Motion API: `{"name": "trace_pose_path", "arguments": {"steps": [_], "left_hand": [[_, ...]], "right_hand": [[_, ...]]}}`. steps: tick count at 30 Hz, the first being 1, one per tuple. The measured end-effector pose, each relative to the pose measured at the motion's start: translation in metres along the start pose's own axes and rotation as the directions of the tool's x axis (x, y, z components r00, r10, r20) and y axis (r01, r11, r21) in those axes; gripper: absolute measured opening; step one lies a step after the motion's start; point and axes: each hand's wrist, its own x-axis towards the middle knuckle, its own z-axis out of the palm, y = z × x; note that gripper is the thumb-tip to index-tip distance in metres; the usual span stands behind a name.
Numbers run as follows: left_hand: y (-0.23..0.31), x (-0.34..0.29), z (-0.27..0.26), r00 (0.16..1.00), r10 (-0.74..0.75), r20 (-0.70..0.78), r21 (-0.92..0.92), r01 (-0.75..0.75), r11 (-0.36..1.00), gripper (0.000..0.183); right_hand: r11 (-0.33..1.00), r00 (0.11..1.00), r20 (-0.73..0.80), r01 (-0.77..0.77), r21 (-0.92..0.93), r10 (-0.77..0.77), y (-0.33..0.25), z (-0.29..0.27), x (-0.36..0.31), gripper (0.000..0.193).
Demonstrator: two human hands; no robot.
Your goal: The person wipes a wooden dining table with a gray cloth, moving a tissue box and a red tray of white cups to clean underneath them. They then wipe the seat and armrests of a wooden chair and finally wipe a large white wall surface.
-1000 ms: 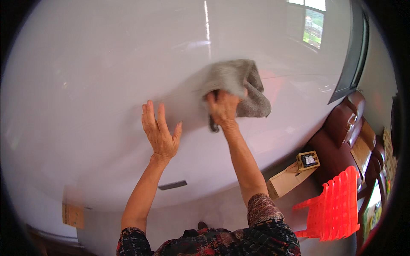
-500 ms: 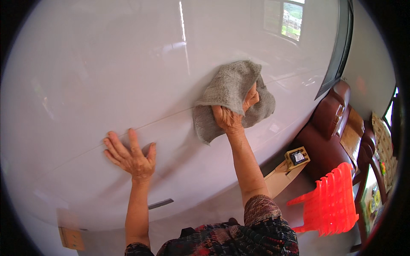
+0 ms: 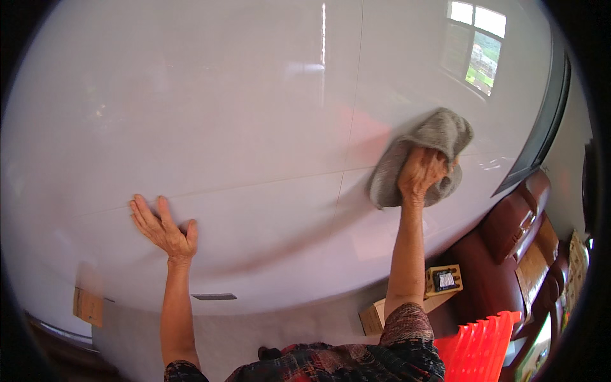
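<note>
A white label (image 3: 447,280) shows at right. The left hand (image 3: 162,230) splays on the wall (image 3: 254,121); the right hand (image 3: 421,170) clutches grey cloth (image 3: 388,178).

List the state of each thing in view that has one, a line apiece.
Left hand: open, palm toward the wall, thumb apart.
Right hand: gripping the cloth, partly covered by it.
Cloth: bunched and folded over, at the wall.
Wall: shiny, reflecting light.
Red seats: stacked, cut off by the lower edge.
Carton: partly hidden; open or shut, cannot tell.

Right grip (image 3: 422,172) partly hidden by grey cloth (image 3: 442,130), red stack (image 3: 478,350) cropped below
</note>
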Motion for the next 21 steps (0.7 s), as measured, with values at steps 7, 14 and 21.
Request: {"name": "trace_pose_path", "arguments": {"steps": [7,14,21], "left_hand": [[0.003,0.001,0.002,1.000,-0.027,-0.011,-0.013,0.026,1.000,0.065],[0.001,0.001,0.001,0.998,-0.056,0.008,0.020,0.056,0.998,0.065],[0.000,-0.003,0.008,0.998,-0.057,-0.015,-0.058,0.056,0.997,0.066]], "right_hand": [[0.978,0.984,-0.146,-0.123,-0.170,0.098,-0.031,0.015,0.026,0.034],[0.910,0.941,-0.231,0.307,0.278,-0.247,-0.224,-0.011,-0.024,0.030],[0.675,0.783,-0.301,0.622,0.397,-0.545,-0.263,-0.022,-0.049,0.018]]}}
